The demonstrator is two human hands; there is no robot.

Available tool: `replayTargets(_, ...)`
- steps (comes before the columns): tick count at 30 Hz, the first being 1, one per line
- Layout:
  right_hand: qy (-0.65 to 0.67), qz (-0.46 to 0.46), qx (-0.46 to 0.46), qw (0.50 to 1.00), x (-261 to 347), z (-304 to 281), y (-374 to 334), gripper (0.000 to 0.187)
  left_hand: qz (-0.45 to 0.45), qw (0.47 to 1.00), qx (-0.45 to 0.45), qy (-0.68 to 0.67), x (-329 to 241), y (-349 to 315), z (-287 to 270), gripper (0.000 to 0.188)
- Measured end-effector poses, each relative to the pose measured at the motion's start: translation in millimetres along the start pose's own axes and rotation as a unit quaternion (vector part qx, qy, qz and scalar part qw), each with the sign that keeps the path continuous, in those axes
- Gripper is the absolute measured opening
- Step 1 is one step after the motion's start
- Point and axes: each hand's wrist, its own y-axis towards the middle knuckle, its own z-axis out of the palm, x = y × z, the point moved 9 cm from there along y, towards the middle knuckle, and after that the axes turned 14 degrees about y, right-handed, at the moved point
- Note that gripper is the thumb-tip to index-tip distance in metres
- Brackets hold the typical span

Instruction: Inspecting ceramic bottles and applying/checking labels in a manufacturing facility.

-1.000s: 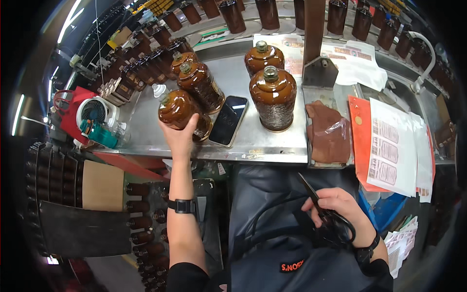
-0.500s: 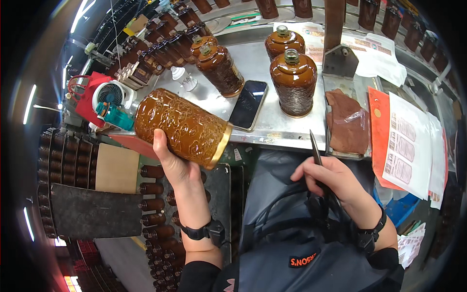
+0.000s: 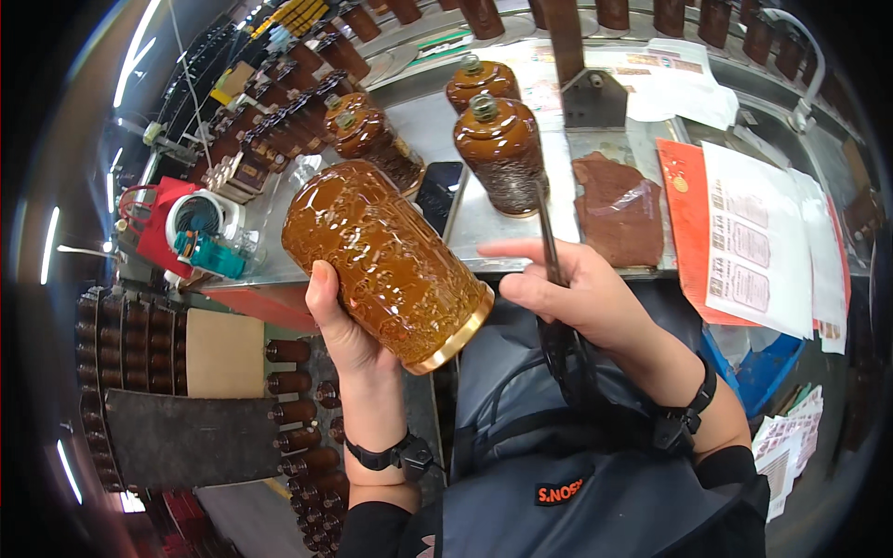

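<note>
Left hand [image 3: 352, 333] clasps the amber bottle [image 3: 383, 260], long axis sloping from beyond that grip down rightward, gold base [image 3: 453, 333] toward the right hand [image 3: 588, 296], which sits just beside, curled round black scissors [image 3: 555, 342]!

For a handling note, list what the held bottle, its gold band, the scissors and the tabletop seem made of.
Held bottle: probably glass, glossy amber, by its sharp highlights and translucent look.
Gold band: metal or metallic coating, polished; the shine leaves it open.
Scissors: blade probably metal, dark, by its slim taper; black, glossy handles perhaps plastic.
Tabletop: likely steel, smooth, by its grey sheen.
</note>
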Motion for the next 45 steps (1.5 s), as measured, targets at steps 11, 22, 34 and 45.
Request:
replayTargets(11, 0.004, -0.072, -0.032, 0.997, 35, -35, -24, 0.061, 0.077, 0.950, 0.167, 0.253, 3, 6, 130, 0.048)
replayTargets(22, 0.232, -0.235, -0.015, 0.944, 41, -96, -56, 0.098, 0.016, 0.939, 0.323, 0.115, 16, -23, 186, 0.050)
replayTargets(34, 0.208, -0.274, -0.006, 0.939, 29, -110, -38, 0.118, 0.073, 0.920, 0.287, 0.258, 36, -58, 165, 0.095)
replayTargets(45, 0.147, -0.257, 0.009, 0.955, 4, -144, -33, 0.129, 0.153, 0.918, 0.241, 0.276, 34, -51, 153, 0.097)
